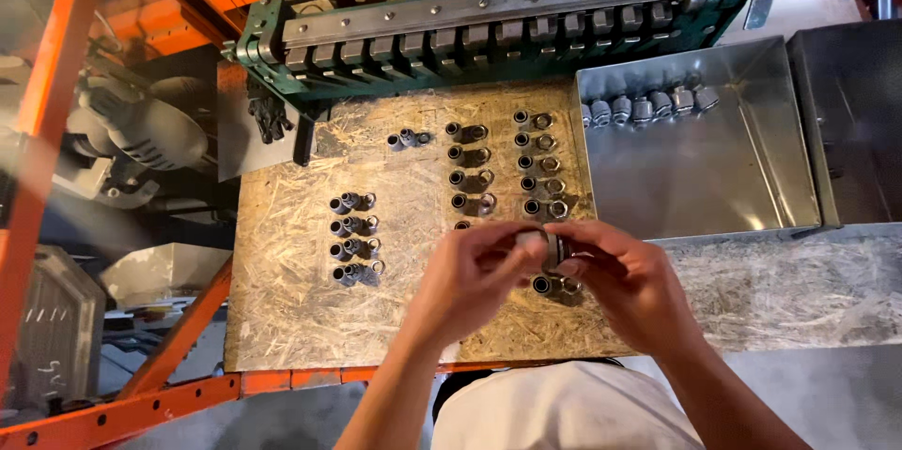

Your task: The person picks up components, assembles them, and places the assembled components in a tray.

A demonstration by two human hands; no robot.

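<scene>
Just below the centre of the frame, the left hand and the right hand met over the chipboard worktop, fingers curled in toward each other. Between their fingertips sat a small dark metal fitting, a short ring-ended piece. It lay directly between the two hands, touching both, so neither was nearer than the other. Its long axis seemed to run roughly left to right across the frame, from one set of fingertips to the other, though the fingers hid most of it. Both hands were closed to a pinch on it, the left thumb and forefinger on its left end, the right fingers wrapped over its right end.

Right under the right hand, one more loose fitting rested on the board, partly covered.

Further up the frame, the board carried neat columns of like pieces: a column of four assembled fittings at centre-left, a single one above them, and two columns of sleeves and rings just above the hands.

To the upper right stood a shallow metal tray, with a row of finished fittings along its far wall. Beyond everything, across the top of the frame, ran a green bench press with a row of steel fingers, set within the orange racking
</scene>
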